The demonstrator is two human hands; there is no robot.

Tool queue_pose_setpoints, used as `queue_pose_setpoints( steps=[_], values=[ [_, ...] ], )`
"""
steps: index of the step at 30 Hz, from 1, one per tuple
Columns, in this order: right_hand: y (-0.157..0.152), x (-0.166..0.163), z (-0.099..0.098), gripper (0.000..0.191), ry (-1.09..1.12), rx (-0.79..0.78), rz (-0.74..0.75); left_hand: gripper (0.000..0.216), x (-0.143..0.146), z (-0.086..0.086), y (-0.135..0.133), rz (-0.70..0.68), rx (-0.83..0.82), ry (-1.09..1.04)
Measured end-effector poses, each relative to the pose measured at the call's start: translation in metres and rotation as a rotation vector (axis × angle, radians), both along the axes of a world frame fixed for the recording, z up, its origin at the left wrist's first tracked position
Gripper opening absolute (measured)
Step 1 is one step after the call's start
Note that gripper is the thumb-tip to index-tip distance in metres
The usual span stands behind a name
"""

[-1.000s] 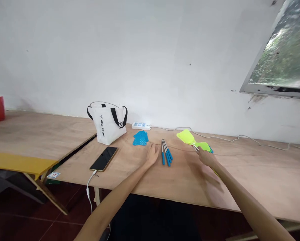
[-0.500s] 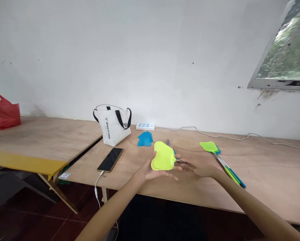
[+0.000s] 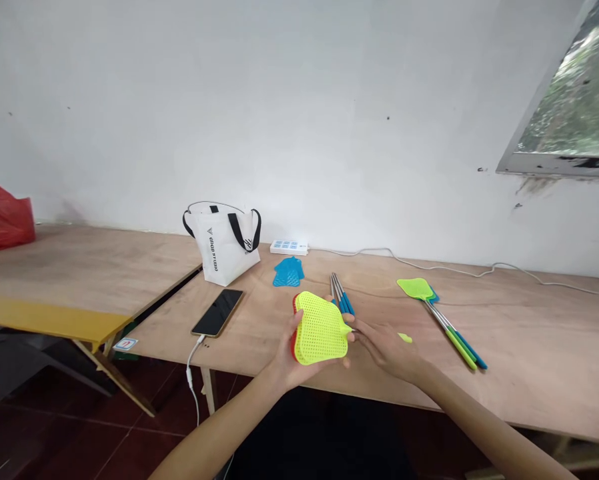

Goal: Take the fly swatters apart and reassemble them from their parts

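A yellow-green fly swatter (image 3: 322,330) is held between my hands over the front of the table, its mesh head facing me. Behind its left edge shows a red swatter head (image 3: 295,343). My left hand (image 3: 290,353) is closed around the left and lower edge of the heads, thumb in front. With fingers bent at the neck, my right hand (image 3: 387,348) grips the yellow-green swatter; a green handle end (image 3: 405,338) peeks out beyond it. Just behind lie several metal rods with blue handles (image 3: 344,300). Blue swatter heads (image 3: 289,272) are stacked farther back.
Right of my hands lie a green swatter (image 3: 415,289) and a blue one (image 3: 472,350). To the left are a phone (image 3: 218,312) on a cable and a white bag (image 3: 224,250). A power strip (image 3: 289,247) sits by the wall. A red bag (image 3: 4,220) stands far left.
My left hand has closed on the swatter head, its fingers spread before. The head has come slightly lower and nearer, and the red head now shows behind it.
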State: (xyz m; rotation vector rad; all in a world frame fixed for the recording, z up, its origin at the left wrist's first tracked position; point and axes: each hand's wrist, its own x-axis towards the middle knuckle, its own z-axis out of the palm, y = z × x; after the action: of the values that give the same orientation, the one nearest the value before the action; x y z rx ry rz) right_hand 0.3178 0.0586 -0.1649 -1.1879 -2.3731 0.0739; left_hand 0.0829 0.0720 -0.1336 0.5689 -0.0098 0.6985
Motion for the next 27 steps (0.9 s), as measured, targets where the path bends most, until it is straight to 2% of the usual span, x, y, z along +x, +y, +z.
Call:
queue_pose_setpoints(
  steps=[8, 12, 17, 22, 27],
  values=[
    [-0.025, -0.022, 0.011, 0.030, -0.099, 0.149, -0.033, 0.068, -0.013, -0.004, -0.020, -0.049, 0.006, -0.035],
    [-0.031, -0.017, 0.020, 0.032, -0.112, 0.191, 0.031, 0.063, -0.009, 0.003, -0.038, 0.026, 0.031, -0.068],
    [-0.034, -0.011, 0.029, 0.030, -0.107, 0.315, 0.055, 0.057, -0.003, 0.015, -0.056, 0.076, 0.035, -0.099],
    [-0.031, -0.013, 0.038, 0.032, -0.119, 0.354, 0.094, 0.051, -0.007, 0.021, -0.062, 0.082, -0.041, -0.098],
    [-0.034, -0.018, 0.046, 0.035, -0.167, 0.430, 0.106, 0.056, -0.011, 0.025, -0.067, 0.101, -0.042, -0.078]
  ],
)
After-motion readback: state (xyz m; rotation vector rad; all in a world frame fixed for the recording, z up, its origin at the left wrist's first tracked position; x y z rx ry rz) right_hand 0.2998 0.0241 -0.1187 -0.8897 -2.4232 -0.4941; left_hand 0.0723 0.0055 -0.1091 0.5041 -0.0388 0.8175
